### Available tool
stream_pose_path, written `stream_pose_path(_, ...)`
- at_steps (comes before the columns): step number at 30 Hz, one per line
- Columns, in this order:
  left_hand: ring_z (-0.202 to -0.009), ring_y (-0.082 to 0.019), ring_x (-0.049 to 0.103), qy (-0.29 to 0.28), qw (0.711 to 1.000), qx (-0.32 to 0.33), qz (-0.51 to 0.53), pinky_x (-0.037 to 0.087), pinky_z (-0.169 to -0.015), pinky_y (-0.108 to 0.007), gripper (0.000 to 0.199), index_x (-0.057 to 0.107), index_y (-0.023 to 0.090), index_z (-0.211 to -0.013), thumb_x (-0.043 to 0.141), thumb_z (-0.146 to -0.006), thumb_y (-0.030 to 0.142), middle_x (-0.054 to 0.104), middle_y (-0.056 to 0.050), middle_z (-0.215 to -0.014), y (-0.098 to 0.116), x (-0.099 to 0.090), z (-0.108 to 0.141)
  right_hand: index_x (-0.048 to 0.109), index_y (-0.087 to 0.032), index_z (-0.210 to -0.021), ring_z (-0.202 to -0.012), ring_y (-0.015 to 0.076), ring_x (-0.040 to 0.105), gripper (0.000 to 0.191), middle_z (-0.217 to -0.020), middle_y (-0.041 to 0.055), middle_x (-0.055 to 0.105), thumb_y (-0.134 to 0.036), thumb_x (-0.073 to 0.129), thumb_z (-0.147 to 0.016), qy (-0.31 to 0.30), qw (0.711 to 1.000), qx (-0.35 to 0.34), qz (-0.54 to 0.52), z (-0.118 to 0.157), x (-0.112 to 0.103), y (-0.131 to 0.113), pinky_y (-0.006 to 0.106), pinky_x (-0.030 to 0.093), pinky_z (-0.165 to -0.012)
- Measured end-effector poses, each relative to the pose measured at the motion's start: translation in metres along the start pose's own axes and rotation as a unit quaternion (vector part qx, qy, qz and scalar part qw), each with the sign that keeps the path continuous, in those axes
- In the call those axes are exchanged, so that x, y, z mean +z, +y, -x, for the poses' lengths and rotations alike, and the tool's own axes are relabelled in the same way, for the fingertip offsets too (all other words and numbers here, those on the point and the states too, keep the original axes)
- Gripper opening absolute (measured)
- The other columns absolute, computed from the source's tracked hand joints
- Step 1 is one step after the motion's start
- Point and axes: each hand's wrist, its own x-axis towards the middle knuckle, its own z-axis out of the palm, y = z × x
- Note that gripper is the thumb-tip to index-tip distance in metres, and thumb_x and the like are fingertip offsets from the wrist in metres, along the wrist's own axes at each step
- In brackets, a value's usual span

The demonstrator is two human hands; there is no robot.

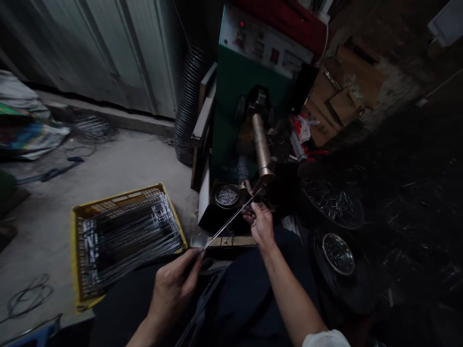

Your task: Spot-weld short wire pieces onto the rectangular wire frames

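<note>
Rod held at green machine, two hands in use

Thin metal rod (227,222) is pinched at its near end between thumb and fingers of left hand (175,279). Its far end is angled up to the right, just below the copper-coloured arm (262,144) of the green machine (231,106); whether contact is made cannot be told. Fingers of right hand (261,222) are drawn together right beside the far part of the rod; whether the rod or some small piece is pinched there cannot be told.

Step in hand is judged to be lining up the rod end at the machine. For the next move, a steady near end and fine fingertip placement seem to be called for, with fingers kept off the copper parts.

Containers: yellow crate (74,250) at left, loaded with long metal wires (133,236), laid roughly parallel. Round dish (226,207) below the machine, filled with small metal bits (227,195). Shiny bowl (353,262) at near right, small dark pieces inside. Dark basin (361,219) beyond it, loose metal pieces inside.
</note>
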Motion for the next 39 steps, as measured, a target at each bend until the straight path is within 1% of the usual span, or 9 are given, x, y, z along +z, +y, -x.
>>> stream_pose_path(5, -0.066, -0.015, 0.072, -0.002, 1.000, 0.000, 0.000, 0.053, -0.063, -0.018, 0.019, 0.070, 0.014, -0.094, 0.057, -0.092, 0.028, 0.076, -0.004, -0.080, 0.006, -0.001, -0.004, 0.055, -0.019, -0.081, -0.064, 0.0128, 0.071, 0.027, -0.072, 0.0004, 0.072, -0.028, 0.078, -0.071, -0.001, 1.000, 0.004, -0.015, -0.001, 0.002, -0.005, 0.017, 0.055, -0.053)
stream_pose_path(12, -0.065, -0.016, 0.072, 0.005, 1.000, -0.009, -0.012, 0.053, -0.062, -0.019, 0.022, 0.071, 0.013, -0.092, 0.058, -0.092, 0.031, 0.077, -0.005, -0.079, 0.001, 0.001, -0.008, 0.055, -0.019, -0.081, -0.063, 0.0137, 0.071, 0.027, -0.071, 0.0006, 0.072, -0.027, 0.078, -0.070, 0.003, 1.000, 0.000, -0.018, -0.007, 0.005, -0.005, 0.017, 0.055, -0.052)
stream_pose_path(16, -0.060, -0.013, 0.069, -0.002, 1.000, -0.018, -0.020, 0.051, -0.060, -0.018, 0.019, 0.070, 0.017, -0.093, 0.058, -0.092, 0.032, 0.075, 0.000, -0.076, 0.005, -0.001, -0.009, 0.057, -0.018, -0.082, -0.063, 0.0143, 0.071, 0.027, -0.073, 0.0022, 0.073, -0.031, 0.079, -0.071, -0.002, 1.000, 0.006, -0.019, -0.008, 0.004, -0.004, 0.019, 0.056, -0.054)
stream_pose_path(20, -0.060, -0.012, 0.069, -0.004, 0.999, -0.003, -0.037, 0.050, -0.059, -0.016, 0.017, 0.069, 0.015, -0.093, 0.058, -0.092, 0.028, 0.075, 0.000, -0.076, 0.010, -0.001, -0.012, 0.057, -0.018, -0.081, -0.059, 0.0135, 0.069, 0.034, -0.071, 0.0012, 0.072, -0.038, 0.081, -0.068, -0.015, 1.000, -0.002, -0.005, -0.008, 0.001, -0.004, 0.019, 0.054, -0.051)
stream_pose_path(23, -0.062, -0.012, 0.070, -0.009, 0.999, 0.010, -0.042, 0.049, -0.060, -0.016, 0.016, 0.069, 0.014, -0.094, 0.056, -0.093, 0.024, 0.075, -0.002, -0.078, 0.012, 0.003, -0.016, 0.059, -0.018, -0.077, -0.051, 0.0114, 0.064, 0.034, -0.064, -0.0012, 0.069, -0.043, 0.080, -0.068, 0.002, 0.998, -0.029, 0.055, -0.012, -0.004, -0.007, 0.018, 0.050, -0.045)
stream_pose_path(27, -0.060, -0.013, 0.068, -0.008, 0.999, 0.015, -0.044, 0.046, -0.058, -0.019, 0.018, 0.069, 0.013, -0.091, 0.055, -0.093, 0.023, 0.073, -0.002, -0.073, 0.009, 0.014, -0.025, 0.062, -0.016, -0.070, -0.046, 0.0069, 0.055, 0.030, -0.055, -0.0041, 0.062, -0.043, 0.077, -0.071, 0.030, 0.989, -0.091, 0.111, -0.026, -0.012, -0.012, 0.015, 0.043, -0.042)
stream_pose_path(32, -0.061, -0.014, 0.068, 0.000, 0.998, 0.017, -0.057, 0.047, -0.060, -0.020, 0.019, 0.069, 0.011, -0.091, 0.054, -0.093, 0.023, 0.073, -0.004, -0.073, 0.007, 0.025, -0.035, 0.062, -0.015, -0.069, -0.045, 0.0049, 0.049, 0.031, -0.054, -0.0050, 0.058, -0.042, 0.076, -0.073, 0.014, 0.987, -0.112, 0.116, -0.041, -0.016, -0.014, 0.014, 0.038, -0.041)
stream_pose_path(36, -0.057, -0.012, 0.066, -0.010, 0.997, 0.001, -0.071, 0.047, -0.058, -0.019, 0.019, 0.069, 0.015, -0.089, 0.054, -0.094, 0.027, 0.072, 0.000, -0.070, 0.012, 0.020, -0.040, 0.059, -0.016, -0.068, -0.041, 0.0043, 0.045, 0.032, -0.053, -0.0057, 0.058, -0.044, 0.073, -0.074, 0.002, 0.991, -0.080, 0.108, -0.040, -0.014, -0.014, 0.015, 0.033, -0.039)
stream_pose_path(39, -0.054, -0.014, 0.065, -0.028, 0.994, -0.028, -0.100, 0.045, -0.052, -0.021, 0.021, 0.069, 0.018, -0.088, 0.056, -0.092, 0.034, 0.071, 0.002, -0.068, 0.012, 0.010, -0.036, 0.062, -0.018, -0.078, -0.042, 0.0064, 0.050, 0.029, -0.058, -0.0055, 0.061, -0.047, 0.067, -0.079, -0.002, 0.985, -0.084, 0.153, -0.032, -0.028, -0.017, 0.016, 0.038, -0.041)
